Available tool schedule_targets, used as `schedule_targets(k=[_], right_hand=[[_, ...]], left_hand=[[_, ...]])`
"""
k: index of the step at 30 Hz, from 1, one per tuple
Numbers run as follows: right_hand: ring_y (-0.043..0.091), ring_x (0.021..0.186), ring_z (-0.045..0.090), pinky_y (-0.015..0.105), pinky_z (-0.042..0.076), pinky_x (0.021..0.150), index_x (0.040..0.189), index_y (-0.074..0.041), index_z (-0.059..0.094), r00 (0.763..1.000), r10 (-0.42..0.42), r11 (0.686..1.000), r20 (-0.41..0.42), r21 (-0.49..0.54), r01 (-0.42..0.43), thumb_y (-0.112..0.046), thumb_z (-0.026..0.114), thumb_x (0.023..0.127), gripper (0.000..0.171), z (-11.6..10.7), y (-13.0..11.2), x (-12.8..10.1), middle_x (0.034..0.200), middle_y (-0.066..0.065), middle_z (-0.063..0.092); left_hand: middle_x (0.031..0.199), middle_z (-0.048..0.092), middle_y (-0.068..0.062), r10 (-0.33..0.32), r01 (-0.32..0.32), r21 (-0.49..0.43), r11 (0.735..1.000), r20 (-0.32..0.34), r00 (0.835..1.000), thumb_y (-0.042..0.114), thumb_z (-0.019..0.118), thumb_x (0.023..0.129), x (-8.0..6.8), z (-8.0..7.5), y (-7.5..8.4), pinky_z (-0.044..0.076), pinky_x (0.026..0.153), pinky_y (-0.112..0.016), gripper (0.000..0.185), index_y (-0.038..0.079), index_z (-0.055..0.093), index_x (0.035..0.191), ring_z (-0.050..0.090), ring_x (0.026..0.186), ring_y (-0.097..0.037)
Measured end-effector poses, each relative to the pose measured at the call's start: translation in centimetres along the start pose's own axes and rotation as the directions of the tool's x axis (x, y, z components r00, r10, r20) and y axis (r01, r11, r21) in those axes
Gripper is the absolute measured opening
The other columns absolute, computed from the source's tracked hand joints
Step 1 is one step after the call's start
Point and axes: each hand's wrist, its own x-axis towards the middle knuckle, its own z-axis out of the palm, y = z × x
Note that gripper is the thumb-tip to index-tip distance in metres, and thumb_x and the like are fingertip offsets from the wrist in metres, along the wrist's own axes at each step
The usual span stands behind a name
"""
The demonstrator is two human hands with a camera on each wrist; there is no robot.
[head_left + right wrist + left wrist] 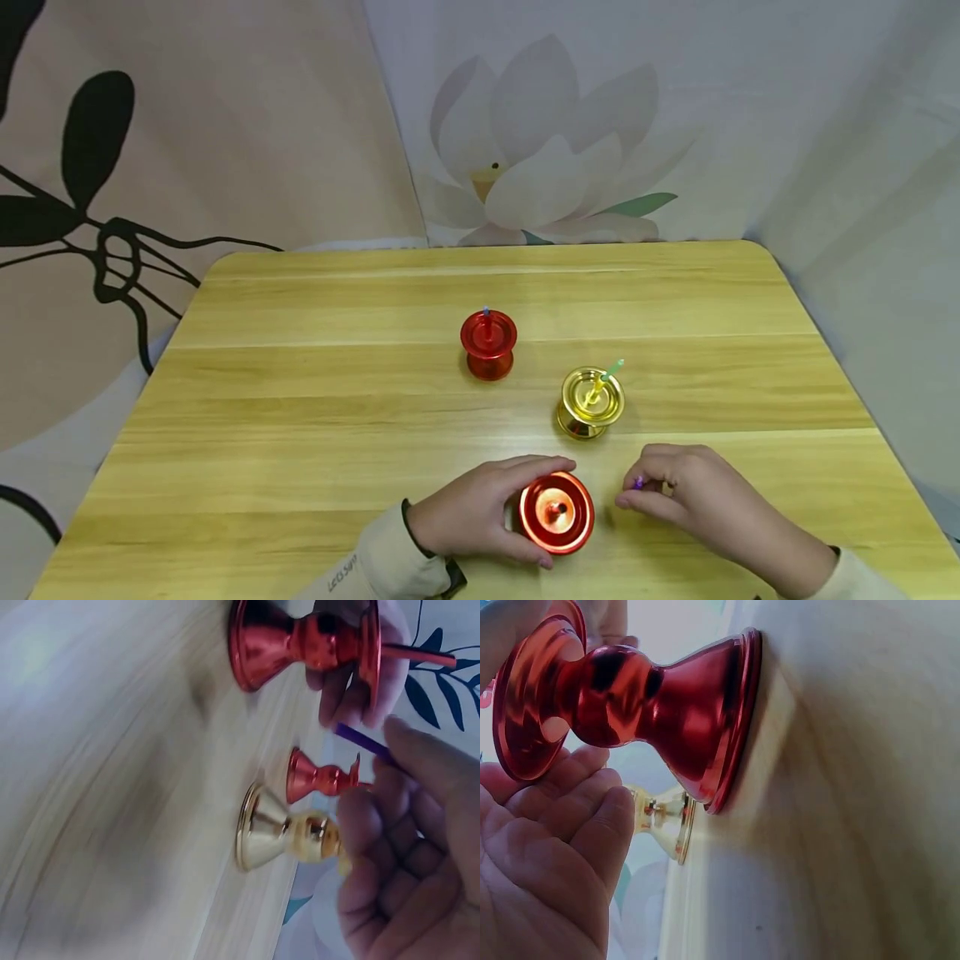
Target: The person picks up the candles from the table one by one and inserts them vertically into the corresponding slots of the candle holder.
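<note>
Close to me, a shiny red metal candle holder [557, 527] stands upright on the table, with a thin red tube rising from its dish in the right wrist view. My left hand [491, 510] grips it by the dish, fingers on the far side and thumb on the near side. To its right, my right hand [693, 492] pinches a short thin purple stick [362, 743] between thumb and fingertips, just above the table. Beyond my hands stands a gold candle holder [580, 413] with a tilted light-green stick [613, 369] in its tube.
Farther back and left is a second red candle holder [489, 346] with a small blue tip [486, 311] in its tube. All stand on a light wooden table [300, 400]. Printed cloth [300, 125] hangs behind the table and along its sides.
</note>
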Motion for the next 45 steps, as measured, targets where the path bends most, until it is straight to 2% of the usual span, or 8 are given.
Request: schedule_targets(k=[5,9,16,20,23,35,39,45], right_hand=[[-0.007,0.067,0.051,0.007,0.042,0.058,0.082,-0.031,0.067,0.979,-0.141,0.988,-0.147,0.039,0.148,-0.019,0.085,0.079,0.023,0.3,-1.3,1.0,0.078,-0.024,0.058],[-0.005,0.07,0.053,0.006,0.043,0.061,0.084,-0.027,0.069,0.942,-0.247,0.963,-0.227,0.049,0.264,-0.029,0.078,0.088,0.01,0.3,-2.8,1.6,0.08,-0.02,0.061],[-0.003,0.071,0.054,0.005,0.042,0.064,0.086,-0.023,0.072,0.885,-0.357,0.916,-0.299,0.075,0.395,-0.03,0.072,0.094,0.011,0.1,-5.0,2.6,0.08,-0.016,0.064],[-0.001,0.069,0.053,0.005,0.041,0.063,0.083,-0.02,0.071,0.842,-0.417,0.889,-0.342,0.041,0.457,-0.031,0.069,0.096,0.017,0.3,-5.7,3.3,0.077,-0.014,0.062],[-0.001,0.067,0.052,0.006,0.04,0.062,0.082,-0.02,0.07,0.825,-0.442,0.879,-0.352,0.013,0.477,-0.032,0.068,0.097,0.019,0.5,-5.9,3.6,0.076,-0.015,0.061],[0.001,0.072,0.055,0.014,0.045,0.069,0.087,-0.019,0.07,0.836,-0.491,0.866,-0.245,-0.033,0.499,-0.03,0.07,0.096,0.015,1.4,-5.5,4.1,0.083,-0.013,0.062],[0.001,0.073,0.056,0.017,0.046,0.071,0.086,-0.02,0.07,0.839,-0.49,0.868,-0.235,-0.044,0.494,-0.03,0.069,0.097,0.015,1.8,-5.4,4.2,0.082,-0.013,0.062],[0.002,0.075,0.056,0.016,0.046,0.071,0.087,-0.021,0.071,0.864,-0.455,0.888,-0.218,-0.039,0.458,-0.032,0.073,0.094,0.013,2.0,-5.1,4.1,0.083,-0.015,0.062]], left_hand=[[0.139,0.057,0.002,0.012,-0.012,-0.008,1.0,-0.008,1.0,0.033,0.088,0.078,0.1,0.0,0.0,0.042,0.109,-0.027,0.091,0.012,0.041,0.152,0.052,0.129,-0.007],[0.138,0.058,0.003,0.014,-0.014,-0.016,1.0,-0.009,1.0,0.032,0.089,0.078,0.1,-0.1,0.0,0.042,0.109,-0.027,0.091,0.012,0.041,0.152,0.053,0.128,-0.007],[0.137,0.059,0.002,0.044,-0.044,-0.003,0.999,-0.02,0.999,0.031,0.089,0.078,0.2,0.0,0.0,0.043,0.108,-0.024,0.09,0.011,0.041,0.151,0.055,0.126,-0.006],[0.137,0.059,0.001,0.051,-0.051,-0.006,0.999,-0.023,0.998,0.03,0.089,0.078,0.2,0.0,-0.1,0.043,0.107,-0.023,0.09,0.011,0.04,0.152,0.055,0.126,-0.006],[0.138,0.058,0.001,0.053,-0.053,-0.001,0.999,-0.024,0.998,0.03,0.089,0.078,0.2,0.1,-0.1,0.043,0.107,-0.024,0.09,0.011,0.04,0.152,0.055,0.126,-0.007],[0.141,0.055,0.002,0.073,-0.073,-0.001,0.997,-0.04,0.997,0.028,0.09,0.077,0.4,0.2,-0.1,0.043,0.106,-0.022,0.089,0.016,0.041,0.151,0.053,0.127,-0.006],[0.142,0.054,0.004,0.086,-0.085,0.021,0.996,-0.046,0.995,0.03,0.089,0.078,0.5,0.2,-0.1,0.043,0.106,-0.021,0.089,0.017,0.041,0.151,0.053,0.128,-0.006],[0.142,0.054,0.005,0.071,-0.072,-0.007,0.997,-0.044,0.996,0.03,0.089,0.078,0.5,0.3,0.0,0.043,0.106,-0.022,0.088,0.019,0.041,0.151,0.052,0.128,-0.004]])
